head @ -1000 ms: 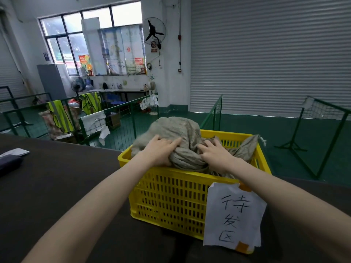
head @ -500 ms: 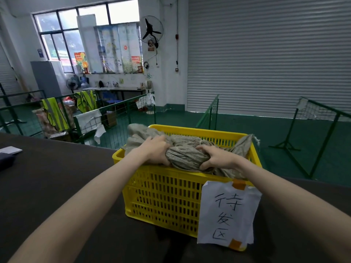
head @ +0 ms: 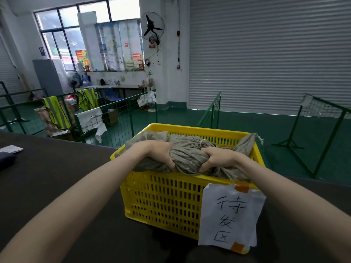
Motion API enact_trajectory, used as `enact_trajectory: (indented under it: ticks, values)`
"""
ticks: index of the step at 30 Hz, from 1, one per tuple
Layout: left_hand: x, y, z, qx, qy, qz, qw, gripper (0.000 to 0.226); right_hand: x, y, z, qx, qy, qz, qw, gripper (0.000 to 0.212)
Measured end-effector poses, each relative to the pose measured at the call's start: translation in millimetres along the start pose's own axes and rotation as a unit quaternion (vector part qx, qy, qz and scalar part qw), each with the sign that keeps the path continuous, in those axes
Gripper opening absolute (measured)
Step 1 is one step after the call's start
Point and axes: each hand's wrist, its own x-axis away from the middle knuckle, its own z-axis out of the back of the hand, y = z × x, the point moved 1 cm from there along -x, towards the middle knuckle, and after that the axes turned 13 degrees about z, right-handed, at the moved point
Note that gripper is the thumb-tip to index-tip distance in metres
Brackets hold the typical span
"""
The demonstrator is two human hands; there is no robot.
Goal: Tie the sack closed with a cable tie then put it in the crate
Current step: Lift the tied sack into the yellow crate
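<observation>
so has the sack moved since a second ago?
Yes. The sack has sunk lower into the yellow crate; its top now sits near the far rim.

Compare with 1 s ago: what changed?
The sack went lower into the yellow crate. Left hand and right hand shifted from resting on top to gripping its sides. Crate, paper label and table stayed put.

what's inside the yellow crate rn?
A grey-brown woven sack, bunched and tied at the neck, gripped by the left hand and right hand at the yellow crate rim. Whatever lies under the sack is covered.
</observation>
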Motion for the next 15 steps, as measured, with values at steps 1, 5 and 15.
enact_trajectory:
  ticks: [1,5,15]
  values:
    - [-2,-1,-1,0.015,-0.022,0.013,1.0,0.07,0,-1,0,0.003,-0.007,-0.012,1.0,0.064]
    - [-19,6,-2,-0.006,-0.062,0.071,0.996,0.085,-11,4,0,0.049,-0.062,-0.057,0.995,0.057]
    - [-37,-21,-20,0.024,-0.067,0.102,0.992,0.059,-39,11,-27,0.073,-0.149,-0.083,0.983,0.059]
